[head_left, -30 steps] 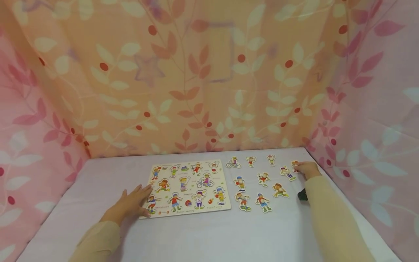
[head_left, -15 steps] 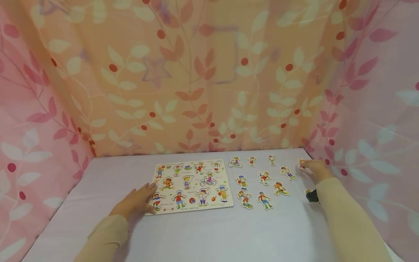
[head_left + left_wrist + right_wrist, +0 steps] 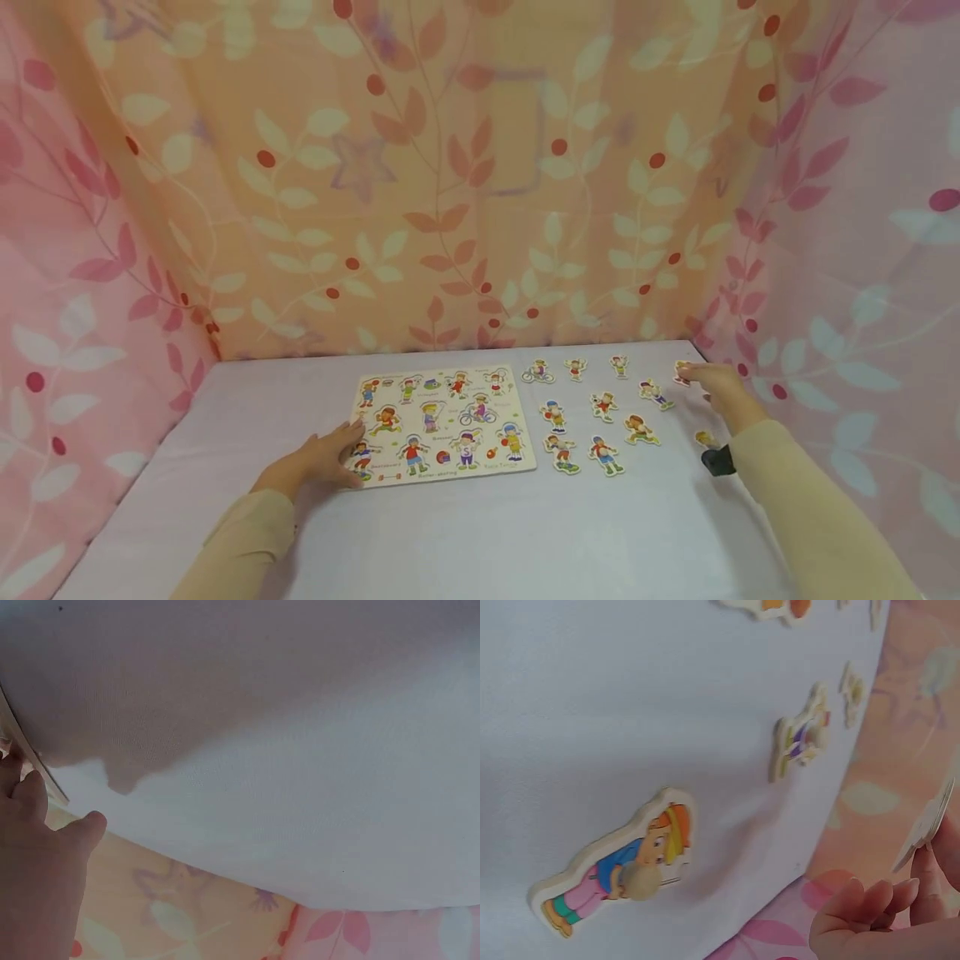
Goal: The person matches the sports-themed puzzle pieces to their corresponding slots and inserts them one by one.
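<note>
My right hand pinches a small figure-shaped puzzle piece at the far right. In the right wrist view this piece shows nearly edge-on between thumb and fingers, above the tabletop. Below that hand lies a golfer puzzle piece with a round wooden knob, partly behind the dark wrist camera in the head view. My left hand rests with spread fingers on the left edge of the puzzle board, which is printed with sports figures. The left wrist view catches only the board's edge beside the fingers.
Several knobbed puzzle pieces lie apart right of the board, among them a cyclist piece, a baseball piece and a roller-skating piece. A white cloth covers the table. Patterned curtains enclose its back and sides.
The right hand has raised its puzzle piece and shifted it slightly right, away from the baseball piece. The golfer piece has come into view beside the wrist. The left hand stays at the board's edge.
</note>
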`<action>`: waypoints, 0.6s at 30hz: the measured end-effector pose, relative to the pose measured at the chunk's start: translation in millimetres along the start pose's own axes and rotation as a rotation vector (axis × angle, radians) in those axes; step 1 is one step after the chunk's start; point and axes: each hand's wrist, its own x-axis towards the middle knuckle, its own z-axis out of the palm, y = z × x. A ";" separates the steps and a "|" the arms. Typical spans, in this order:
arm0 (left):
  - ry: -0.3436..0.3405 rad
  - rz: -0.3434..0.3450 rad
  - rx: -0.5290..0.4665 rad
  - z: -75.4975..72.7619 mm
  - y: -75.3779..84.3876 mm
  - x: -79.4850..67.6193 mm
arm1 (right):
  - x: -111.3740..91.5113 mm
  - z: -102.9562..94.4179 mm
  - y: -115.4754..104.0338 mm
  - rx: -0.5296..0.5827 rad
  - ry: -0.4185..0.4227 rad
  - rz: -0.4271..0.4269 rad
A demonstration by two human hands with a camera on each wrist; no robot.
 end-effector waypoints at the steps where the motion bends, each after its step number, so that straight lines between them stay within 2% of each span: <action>1: -0.002 -0.001 0.002 0.0 -0.1 0.1 | -1.9 1.0 -1.8 0.022 0.009 -0.010; 5: -0.001 0.001 0.020 0.7 0.6 1.8 | -7.1 4.1 -6.1 0.102 0.053 -0.032; 10: 0.008 0.000 0.078 0.8 3.5 5.0 | -14.1 8.7 -9.2 0.172 0.056 -0.009; 14: 0.011 -0.006 0.090 1.9 2.8 4.5 | -22.9 16.3 -12.6 0.177 0.062 0.001; 18: 0.016 -0.008 0.081 3.9 -1.2 2.0 | -33.1 27.0 -15.9 0.162 0.047 -0.039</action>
